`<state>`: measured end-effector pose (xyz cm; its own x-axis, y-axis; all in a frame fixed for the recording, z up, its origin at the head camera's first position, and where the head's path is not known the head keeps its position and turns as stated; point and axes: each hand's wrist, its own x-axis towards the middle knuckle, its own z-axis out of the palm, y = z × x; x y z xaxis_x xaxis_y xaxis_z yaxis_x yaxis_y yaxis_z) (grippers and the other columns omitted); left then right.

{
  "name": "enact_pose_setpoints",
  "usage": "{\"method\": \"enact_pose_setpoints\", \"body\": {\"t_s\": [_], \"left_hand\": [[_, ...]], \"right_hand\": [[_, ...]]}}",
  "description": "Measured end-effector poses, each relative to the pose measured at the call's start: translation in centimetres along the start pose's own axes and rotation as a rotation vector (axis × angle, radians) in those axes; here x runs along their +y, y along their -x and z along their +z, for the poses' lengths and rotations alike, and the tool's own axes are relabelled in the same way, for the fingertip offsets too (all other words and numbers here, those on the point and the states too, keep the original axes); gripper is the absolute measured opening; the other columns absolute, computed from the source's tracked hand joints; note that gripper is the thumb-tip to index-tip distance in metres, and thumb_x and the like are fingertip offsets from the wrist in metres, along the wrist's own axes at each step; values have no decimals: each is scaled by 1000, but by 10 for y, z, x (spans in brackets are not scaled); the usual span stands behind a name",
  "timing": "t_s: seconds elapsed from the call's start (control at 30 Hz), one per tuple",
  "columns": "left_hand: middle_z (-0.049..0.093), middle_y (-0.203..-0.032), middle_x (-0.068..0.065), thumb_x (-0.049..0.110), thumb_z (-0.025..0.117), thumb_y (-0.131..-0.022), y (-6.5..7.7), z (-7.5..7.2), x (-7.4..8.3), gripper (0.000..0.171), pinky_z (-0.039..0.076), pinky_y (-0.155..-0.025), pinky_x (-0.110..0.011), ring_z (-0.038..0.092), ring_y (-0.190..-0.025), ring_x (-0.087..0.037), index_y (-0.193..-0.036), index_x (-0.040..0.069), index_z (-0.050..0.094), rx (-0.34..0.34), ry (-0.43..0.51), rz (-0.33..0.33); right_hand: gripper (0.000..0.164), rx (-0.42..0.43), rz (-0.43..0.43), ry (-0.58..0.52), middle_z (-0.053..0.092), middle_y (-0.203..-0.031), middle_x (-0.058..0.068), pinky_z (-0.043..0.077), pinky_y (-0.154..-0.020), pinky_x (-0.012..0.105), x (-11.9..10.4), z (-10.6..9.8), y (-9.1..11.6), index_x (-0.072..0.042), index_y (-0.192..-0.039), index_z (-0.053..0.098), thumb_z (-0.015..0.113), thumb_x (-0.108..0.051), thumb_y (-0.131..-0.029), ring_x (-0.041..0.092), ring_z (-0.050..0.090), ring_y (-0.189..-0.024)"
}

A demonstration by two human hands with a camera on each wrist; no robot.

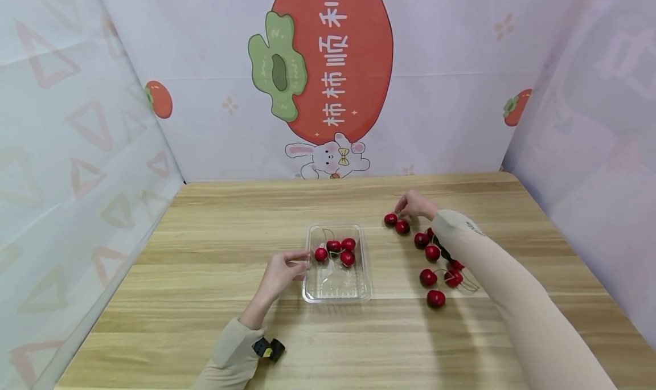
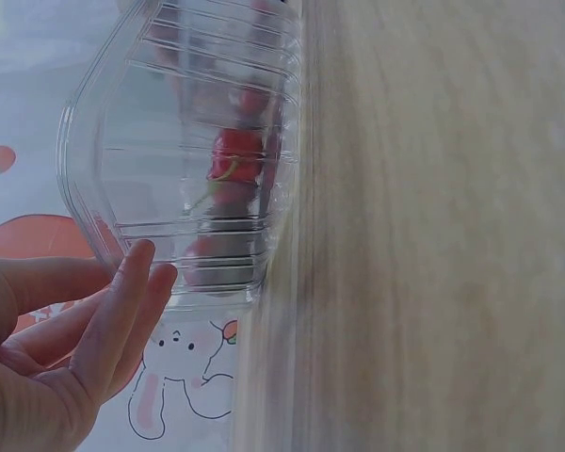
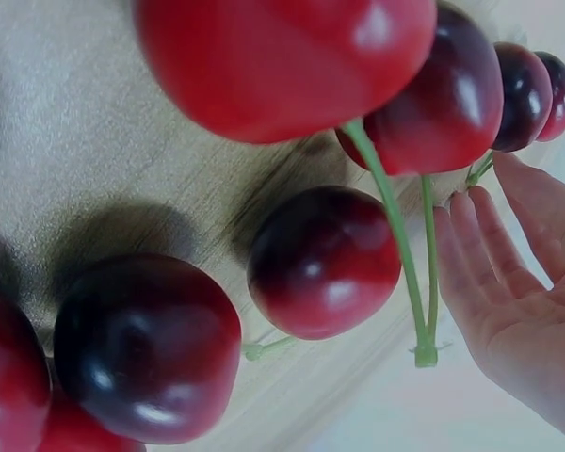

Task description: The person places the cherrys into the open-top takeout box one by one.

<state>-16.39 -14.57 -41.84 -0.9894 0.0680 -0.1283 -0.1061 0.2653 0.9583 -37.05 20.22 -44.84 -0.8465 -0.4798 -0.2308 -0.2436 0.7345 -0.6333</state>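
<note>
A clear plastic container stands on the table with several dark red cherries inside, some on green stems. My left hand is at its left side, fingers fairly straight and fingertips against the wall near the rim, as the left wrist view shows. At the back right, my right hand reaches down to a pair of cherries on the table. In the right wrist view, its thumb and fingertips pinch their green stem.
More loose cherries lie on the table to the right of the container, some partly under the right forearm. The wooden table ends at a printed cloth backdrop, with cloth walls on both sides.
</note>
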Motion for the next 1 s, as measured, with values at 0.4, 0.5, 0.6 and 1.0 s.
{"method": "enact_pose_setpoints", "body": {"t_s": [0.4,0.5,0.6,1.0], "left_hand": [[59,-104,-26,-7,58,-78,1,1,1,30,58,-62,-29,62,-82,-33,-109,-9,58,1,8,-6],[59,-104,-26,-7,58,-78,1,1,2,31,57,-62,-29,62,-82,-33,-109,-9,57,1,13,-14],[59,-104,-25,-7,58,-78,1,1,2,31,58,-62,-29,62,-81,-32,-109,-8,58,7,17,-18],[60,-104,-23,-7,59,-78,1,1,2,30,58,-62,-29,63,-80,-31,-108,-7,59,14,11,-23]], "right_hand": [[16,48,50,97,65,-88,19,46,-54,19,-45,-2,32,8,-93,64,58,2,-79,19,57,-66],[16,50,48,120,65,-87,19,44,-52,18,-45,-2,31,7,-92,65,57,1,-80,17,55,-62],[14,55,40,137,65,-85,18,43,-51,17,-46,-1,29,7,-90,66,58,1,-80,15,53,-60],[8,70,62,155,63,-68,4,48,-51,23,-10,7,-3,-9,-71,67,63,-6,-78,13,54,-58]]}}
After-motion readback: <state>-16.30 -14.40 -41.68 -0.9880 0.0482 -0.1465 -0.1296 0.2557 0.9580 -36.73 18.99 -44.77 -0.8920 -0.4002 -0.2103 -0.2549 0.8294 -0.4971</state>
